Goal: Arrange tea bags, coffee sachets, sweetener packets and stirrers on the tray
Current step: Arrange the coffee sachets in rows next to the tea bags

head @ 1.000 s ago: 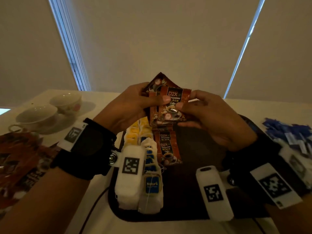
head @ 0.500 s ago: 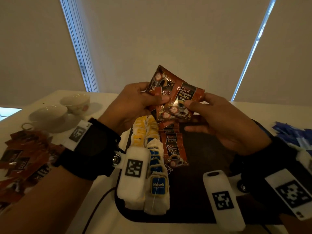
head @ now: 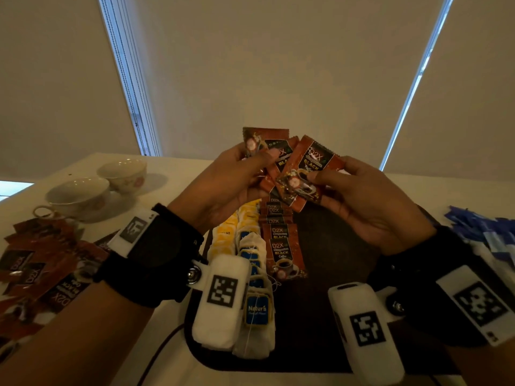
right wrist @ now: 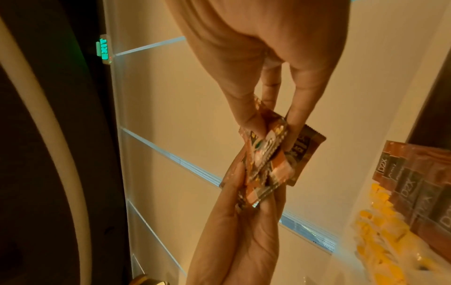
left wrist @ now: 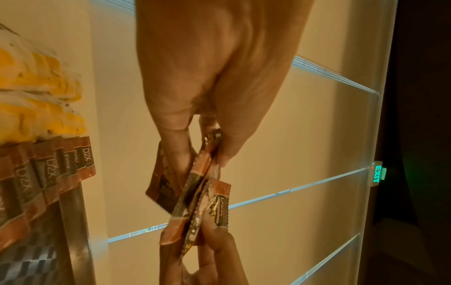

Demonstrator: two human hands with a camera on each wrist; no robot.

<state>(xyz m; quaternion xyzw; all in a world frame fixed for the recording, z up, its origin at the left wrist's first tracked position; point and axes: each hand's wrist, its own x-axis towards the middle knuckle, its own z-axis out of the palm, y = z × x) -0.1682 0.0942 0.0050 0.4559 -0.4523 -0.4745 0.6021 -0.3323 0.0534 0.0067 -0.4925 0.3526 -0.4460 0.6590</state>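
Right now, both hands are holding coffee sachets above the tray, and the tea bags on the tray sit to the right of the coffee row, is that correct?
Not quite: the tea bags sit to the left of the coffee row, as the head view shows. The rest holds: the left hand and the right hand both hold coffee sachets above the tray.

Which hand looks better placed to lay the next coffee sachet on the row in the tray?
Probably the right hand. Its fingers pinch a single coffee sachet, fanned apart from the others, above the row on the tray. The left hand grips the remaining sachets.
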